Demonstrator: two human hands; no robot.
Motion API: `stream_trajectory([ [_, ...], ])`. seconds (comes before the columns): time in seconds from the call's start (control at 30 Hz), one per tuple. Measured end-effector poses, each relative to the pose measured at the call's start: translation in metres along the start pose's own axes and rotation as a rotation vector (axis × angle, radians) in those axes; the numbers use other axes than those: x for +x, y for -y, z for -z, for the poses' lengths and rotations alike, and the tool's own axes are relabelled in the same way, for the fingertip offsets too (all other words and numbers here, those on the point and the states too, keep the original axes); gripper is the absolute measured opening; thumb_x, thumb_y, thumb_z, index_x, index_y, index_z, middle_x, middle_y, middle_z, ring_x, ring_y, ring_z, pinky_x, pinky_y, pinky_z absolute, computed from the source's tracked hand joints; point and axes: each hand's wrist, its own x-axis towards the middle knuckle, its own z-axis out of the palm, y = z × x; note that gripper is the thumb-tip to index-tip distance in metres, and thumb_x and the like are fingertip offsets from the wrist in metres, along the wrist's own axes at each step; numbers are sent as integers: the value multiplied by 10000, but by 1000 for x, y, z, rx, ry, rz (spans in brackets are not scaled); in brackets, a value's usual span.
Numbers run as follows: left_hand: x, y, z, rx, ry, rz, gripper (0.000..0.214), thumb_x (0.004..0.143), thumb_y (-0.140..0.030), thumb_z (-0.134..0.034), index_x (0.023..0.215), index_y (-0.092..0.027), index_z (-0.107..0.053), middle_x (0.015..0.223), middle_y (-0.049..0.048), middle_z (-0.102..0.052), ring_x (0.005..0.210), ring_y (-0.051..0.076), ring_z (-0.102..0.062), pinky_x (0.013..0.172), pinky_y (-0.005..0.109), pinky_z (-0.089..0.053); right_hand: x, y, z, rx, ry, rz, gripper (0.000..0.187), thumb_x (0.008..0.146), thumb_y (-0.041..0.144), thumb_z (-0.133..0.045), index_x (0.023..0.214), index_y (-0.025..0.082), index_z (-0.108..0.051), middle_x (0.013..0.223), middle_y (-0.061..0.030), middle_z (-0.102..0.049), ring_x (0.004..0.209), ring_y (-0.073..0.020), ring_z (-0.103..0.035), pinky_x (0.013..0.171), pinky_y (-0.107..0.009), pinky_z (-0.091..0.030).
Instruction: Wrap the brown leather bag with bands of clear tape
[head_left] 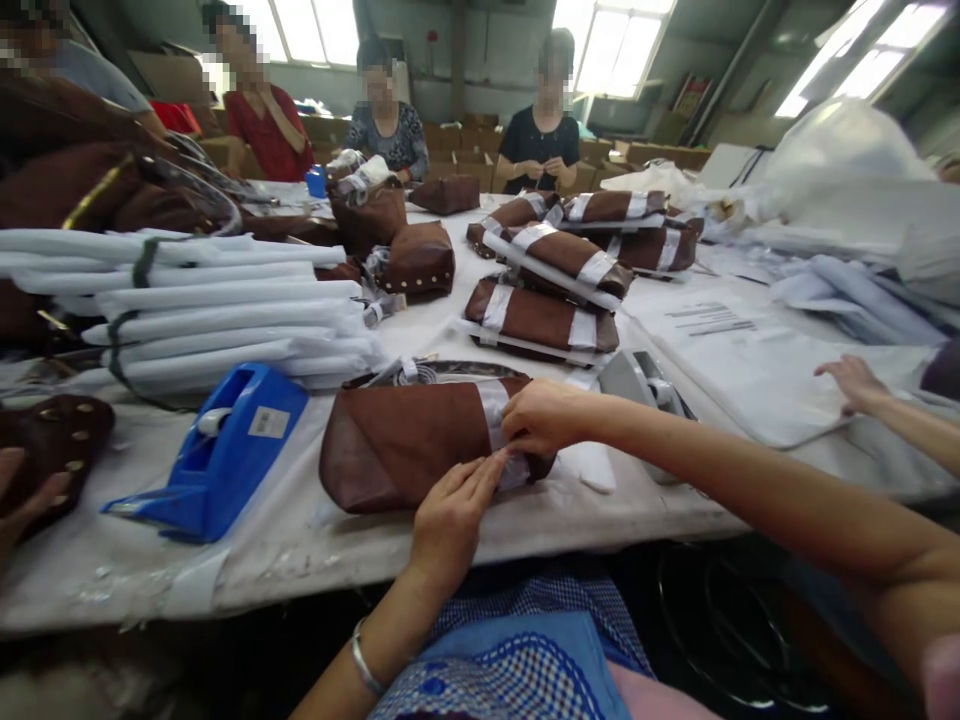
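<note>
A brown bag [409, 440] lies on its side along the near edge of the tabletop [300, 555], a clear strip [493, 405] running around its right part. The right hand [551, 420] is closed in a pinch on the strip — the left hand [450, 515] meets it there, fingers straight and together, though I cannot tell whether they grip anything. A coiled cord [415, 372] sits against the bag's back side.

To the bag's left, near the same edge, stands a blue tape dispenser [225, 460]; just beyond the bag's right end is a gray tape dispenser [634, 385]. White rolls [232, 310] are stacked toward the tabletop's left edge. Farther in lie several strapped brown bags [551, 320], some overlapping, with white sheets [720, 350] to their right. Another person's hand [855, 383] reaches over the sheets — more people sit along the far edge.
</note>
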Motion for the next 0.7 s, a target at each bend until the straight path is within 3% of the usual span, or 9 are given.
stream_trajectory([
  [0.1,-1,0,-1,11,-2,-9,650,933,-35,-486,1532,-240,-343,1364,-3,-643,1187,157,-613,1064,300,-507,19,0,6,-126,103,-18,128,816,323,-669,792,269,-782,757,-18,-761,630,-164,-616,549,-286,-299],
  [0.3,-3,1,-2,66,28,-64,545,961,-87,-488,1483,-230,-424,1441,-9,-579,1239,169,-585,1089,342,-497,44,5,10,-216,153,-41,115,694,346,-782,669,233,-776,630,-73,-723,650,-221,-651,607,-313,-360],
  [0.5,-4,3,-4,124,23,-88,475,981,-116,-460,1437,-246,-489,1441,-13,-577,1227,157,-599,1072,343,-515,55,-28,26,-317,186,-112,474,705,647,-750,682,174,-760,655,-100,-720,660,-222,-662,591,-290,-358],
  [0.6,-4,4,-4,124,25,-85,488,980,-103,-446,1444,-252,-485,1443,-3,-574,1241,147,-595,1083,330,-506,45,-54,33,-293,104,-246,448,757,632,-728,688,190,-747,674,-73,-721,676,-205,-667,581,-260,-346],
  [0.7,-5,5,-4,108,-9,-102,495,973,-73,-435,1430,-253,-500,1443,-12,-572,1250,143,-594,1089,327,-500,24,-58,25,-206,-170,-474,287,903,454,-650,848,195,-760,871,-82,-758,791,-212,-695,635,-261,-404],
])
